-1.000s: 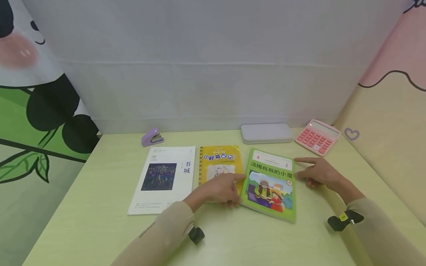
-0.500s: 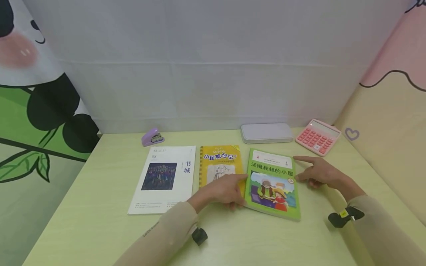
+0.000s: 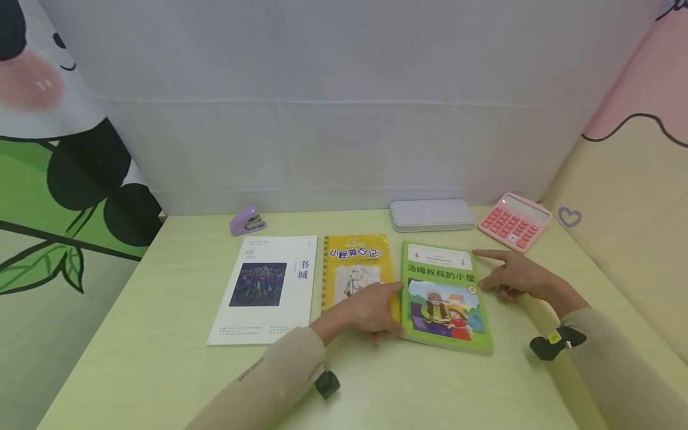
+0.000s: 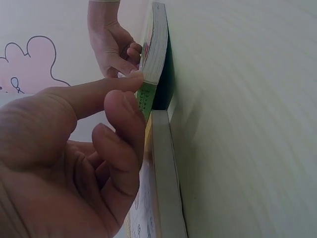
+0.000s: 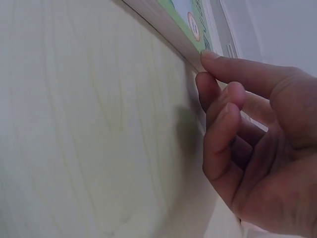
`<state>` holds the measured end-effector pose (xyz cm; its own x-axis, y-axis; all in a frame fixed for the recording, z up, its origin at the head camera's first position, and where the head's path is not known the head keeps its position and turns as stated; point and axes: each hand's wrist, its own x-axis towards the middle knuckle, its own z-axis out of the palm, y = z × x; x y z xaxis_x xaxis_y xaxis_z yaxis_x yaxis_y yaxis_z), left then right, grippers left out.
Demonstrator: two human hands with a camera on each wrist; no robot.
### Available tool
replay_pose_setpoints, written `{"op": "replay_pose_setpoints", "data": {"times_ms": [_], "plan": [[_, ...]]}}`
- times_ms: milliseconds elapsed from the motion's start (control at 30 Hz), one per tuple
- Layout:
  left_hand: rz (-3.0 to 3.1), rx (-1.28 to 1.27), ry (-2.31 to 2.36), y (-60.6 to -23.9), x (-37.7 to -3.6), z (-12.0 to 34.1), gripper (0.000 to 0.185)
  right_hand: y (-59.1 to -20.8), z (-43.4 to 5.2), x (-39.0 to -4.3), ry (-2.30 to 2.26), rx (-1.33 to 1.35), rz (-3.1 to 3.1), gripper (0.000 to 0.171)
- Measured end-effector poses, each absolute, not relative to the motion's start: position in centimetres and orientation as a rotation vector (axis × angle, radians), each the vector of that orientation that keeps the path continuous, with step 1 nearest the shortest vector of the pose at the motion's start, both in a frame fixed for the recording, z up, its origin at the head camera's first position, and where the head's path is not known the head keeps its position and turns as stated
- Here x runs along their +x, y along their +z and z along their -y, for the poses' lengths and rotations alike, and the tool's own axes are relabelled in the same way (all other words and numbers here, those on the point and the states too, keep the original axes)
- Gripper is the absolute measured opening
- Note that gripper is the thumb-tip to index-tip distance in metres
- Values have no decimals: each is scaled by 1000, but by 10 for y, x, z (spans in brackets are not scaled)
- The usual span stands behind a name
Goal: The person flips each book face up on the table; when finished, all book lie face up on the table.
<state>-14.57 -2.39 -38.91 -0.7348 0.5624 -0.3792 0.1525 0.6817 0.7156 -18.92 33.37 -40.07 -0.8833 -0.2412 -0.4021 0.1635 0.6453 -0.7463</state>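
Observation:
A green picture-covered book (image 3: 448, 310) lies on the table between both hands. My left hand (image 3: 371, 307) reaches over the lower part of the yellow spiral-bound book (image 3: 357, 254). Its index finger and thumb touch the green book's left edge, and in the left wrist view the thumb (image 4: 106, 91) meets the near corner while other fingers bend loosely. On the opposite side, my right hand (image 3: 516, 275) has a straight index finger by the upper right edge. Its thumb (image 5: 247, 69) touches that edge in the right wrist view; the remaining fingers curl around nothing.
To the left lies a white book (image 3: 263, 322). Along the back stand a purple stapler (image 3: 247, 221), a pale flat case (image 3: 432, 215) and a pink calculator (image 3: 514, 221). A white cloth wall (image 3: 322, 149) rises behind the table (image 3: 161, 382).
The green book's lower end has swung right, with my left hand moving right alongside it. The book now sits straighter beside the yellow one. My right hand has barely shifted.

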Motion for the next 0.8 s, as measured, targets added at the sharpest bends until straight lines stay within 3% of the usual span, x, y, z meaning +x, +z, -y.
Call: {"op": "replay_pose_setpoints", "data": {"times_ms": [367, 633, 800], "plan": [[-2364, 556, 860, -399, -144, 14, 90, -401, -334, -192, -1135, -91, -2395, 91], [-2376, 566, 838, -396, -141, 10, 105, -402, -333, -194, -1175, -102, -2396, 87], [-2392, 559, 830, -395, -140, 8, 103, -401, -331, -193, -1203, -98, -2416, 79]]}}
